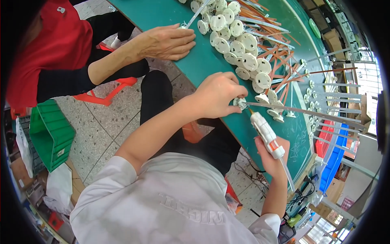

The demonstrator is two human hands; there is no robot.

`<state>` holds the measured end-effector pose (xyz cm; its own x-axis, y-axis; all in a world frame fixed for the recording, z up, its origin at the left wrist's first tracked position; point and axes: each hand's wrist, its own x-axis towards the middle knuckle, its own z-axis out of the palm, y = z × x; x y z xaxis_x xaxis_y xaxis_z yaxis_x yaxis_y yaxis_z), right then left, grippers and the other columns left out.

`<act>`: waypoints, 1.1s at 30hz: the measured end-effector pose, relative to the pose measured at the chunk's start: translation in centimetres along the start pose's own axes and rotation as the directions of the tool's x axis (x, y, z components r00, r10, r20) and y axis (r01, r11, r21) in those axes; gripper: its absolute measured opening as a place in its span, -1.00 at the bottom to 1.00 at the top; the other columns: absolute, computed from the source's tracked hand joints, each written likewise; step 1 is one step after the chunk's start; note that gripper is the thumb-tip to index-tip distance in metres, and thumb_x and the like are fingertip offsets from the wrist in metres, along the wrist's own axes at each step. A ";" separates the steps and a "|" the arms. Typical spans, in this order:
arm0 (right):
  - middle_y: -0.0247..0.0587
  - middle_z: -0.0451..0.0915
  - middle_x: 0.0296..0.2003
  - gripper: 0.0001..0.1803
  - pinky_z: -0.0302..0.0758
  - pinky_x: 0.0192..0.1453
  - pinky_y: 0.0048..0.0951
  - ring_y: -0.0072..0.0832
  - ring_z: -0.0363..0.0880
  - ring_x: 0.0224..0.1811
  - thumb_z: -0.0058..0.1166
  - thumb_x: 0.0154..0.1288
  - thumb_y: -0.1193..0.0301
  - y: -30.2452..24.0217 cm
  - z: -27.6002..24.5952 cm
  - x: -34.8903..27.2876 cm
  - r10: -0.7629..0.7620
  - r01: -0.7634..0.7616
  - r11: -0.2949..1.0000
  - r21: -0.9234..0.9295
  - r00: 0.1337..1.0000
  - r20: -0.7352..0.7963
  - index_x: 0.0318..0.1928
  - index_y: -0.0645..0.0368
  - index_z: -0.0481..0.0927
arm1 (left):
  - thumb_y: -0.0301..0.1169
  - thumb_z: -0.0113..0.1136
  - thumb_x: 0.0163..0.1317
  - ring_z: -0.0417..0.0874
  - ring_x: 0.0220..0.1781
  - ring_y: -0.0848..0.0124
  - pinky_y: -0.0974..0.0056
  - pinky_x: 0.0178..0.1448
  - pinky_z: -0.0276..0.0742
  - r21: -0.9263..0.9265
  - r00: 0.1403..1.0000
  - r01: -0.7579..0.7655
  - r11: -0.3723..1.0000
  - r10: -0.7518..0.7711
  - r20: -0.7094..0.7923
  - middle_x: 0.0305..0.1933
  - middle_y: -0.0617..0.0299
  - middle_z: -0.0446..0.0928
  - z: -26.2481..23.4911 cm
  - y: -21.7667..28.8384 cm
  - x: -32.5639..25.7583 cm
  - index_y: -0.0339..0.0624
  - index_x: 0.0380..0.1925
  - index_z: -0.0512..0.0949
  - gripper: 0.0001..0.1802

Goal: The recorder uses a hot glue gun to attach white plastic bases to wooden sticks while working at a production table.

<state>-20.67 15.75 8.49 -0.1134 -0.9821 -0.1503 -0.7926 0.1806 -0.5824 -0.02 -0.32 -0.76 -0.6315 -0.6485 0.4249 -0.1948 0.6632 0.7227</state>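
Note:
My left hand (219, 93) pinches a small white round base (241, 104) at the near edge of the green table. From that base a long flat strip (308, 112) reaches out to the right. Wrapped round the handle of a white hot glue gun (266, 132) is my right hand (273, 158). The nozzle points toward the base, close to where the strip meets it. A translucent glue stick (287, 175) juts from the gun's back end. Just beyond my left hand lies a heap of white discs (248, 61).
Orange and silvery strips (280, 61) lie behind the discs. Strips on bases (329, 103) line the table's (290, 140) far right side. At left, a co-worker's hand (168, 42) rests on the table edge by another base and strip. A green crate (50, 134) stands on the floor.

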 end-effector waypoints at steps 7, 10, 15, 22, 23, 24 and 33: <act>-0.04 0.55 -0.53 -0.89 0.46 -0.39 -0.26 -0.05 0.56 -0.49 0.29 0.17 0.49 -0.8 -0.4 0.9 -0.049 0.049 0.999 -0.007 0.998 0.043 -0.41 0.23 0.60 | -0.30 0.57 -0.11 0.65 -0.03 0.28 0.16 0.01 0.61 0.012 1.000 -0.014 1.000 0.014 -0.008 -0.27 0.37 0.72 -0.1 0.0 -0.1 -0.05 -0.23 0.70 -0.62; -0.05 0.56 -0.53 -0.90 0.46 -0.39 -0.27 -0.07 0.56 -0.49 0.28 0.15 0.50 -1.1 -0.7 0.4 -0.034 0.034 0.999 -0.017 0.999 0.039 -0.40 0.24 0.61 | -0.29 0.57 -0.12 0.66 -0.03 0.26 0.14 0.02 0.61 0.007 1.000 -0.013 1.000 0.013 -0.004 -0.28 0.32 0.71 0.0 0.0 0.0 -0.05 -0.24 0.71 -0.63; -0.04 0.56 -0.52 -0.90 0.47 -0.37 -0.28 -0.05 0.55 -0.49 0.28 0.16 0.50 -1.2 -0.3 0.7 -0.063 0.062 0.998 0.006 0.997 0.054 -0.36 0.25 0.62 | -0.30 0.58 -0.11 0.66 -0.03 0.29 0.17 0.00 0.61 0.026 1.000 -0.017 1.000 0.017 -0.005 -0.27 0.38 0.72 0.1 -0.2 -0.1 -0.05 -0.22 0.71 -0.62; 0.02 0.58 -0.50 -0.88 0.50 -0.36 -0.27 0.01 0.57 -0.46 0.29 0.21 0.47 -2.1 -0.1 1.5 -0.039 0.041 0.998 -0.037 0.998 0.042 -0.34 0.27 0.63 | -0.31 0.58 -0.11 0.67 -0.04 0.29 0.18 -0.03 0.62 0.027 1.000 -0.022 0.999 0.022 -0.007 -0.27 0.37 0.72 0.2 -0.2 0.0 -0.05 -0.22 0.71 -0.62; 0.02 0.58 -0.50 -0.88 0.50 -0.36 -0.27 0.01 0.57 -0.46 0.29 0.21 0.47 -2.6 -0.2 1.7 -0.034 0.036 0.999 -0.033 0.999 0.042 -0.34 0.27 0.63 | -0.31 0.58 -0.11 0.67 -0.04 0.28 0.18 -0.04 0.62 0.034 0.999 -0.030 0.999 0.031 -0.019 -0.27 0.37 0.72 0.2 -0.3 0.0 -0.05 -0.23 0.71 -0.62; 0.02 0.58 -0.51 -0.87 0.49 -0.37 -0.27 0.02 0.56 -0.47 0.30 0.23 0.45 -3.1 -0.3 1.7 -0.025 0.028 0.997 -0.076 0.999 0.035 -0.34 0.26 0.64 | -0.31 0.58 -0.11 0.67 -0.04 0.28 0.18 -0.04 0.62 0.032 0.999 -0.030 0.999 0.031 -0.011 -0.27 0.37 0.72 0.2 -0.2 0.0 -0.05 -0.23 0.71 -0.62; 0.00 0.58 -0.56 -0.81 0.45 -0.45 -0.27 0.02 0.54 -0.52 0.32 0.27 0.35 -3.4 -0.2 1.6 0.009 -0.006 0.985 -0.173 1.000 0.020 -0.35 0.24 0.69 | -0.29 0.58 -0.11 0.67 -0.03 0.27 0.18 -0.04 0.63 0.029 1.000 -0.021 0.999 0.022 -0.012 -0.28 0.36 0.72 0.1 0.0 0.0 -0.05 -0.25 0.72 -0.63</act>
<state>-18.32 13.53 10.43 -0.1089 -0.9792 -0.1714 -0.8837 0.1743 -0.4344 -0.06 -0.30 -0.83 -0.6268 -0.6383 0.4469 -0.2031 0.6876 0.6971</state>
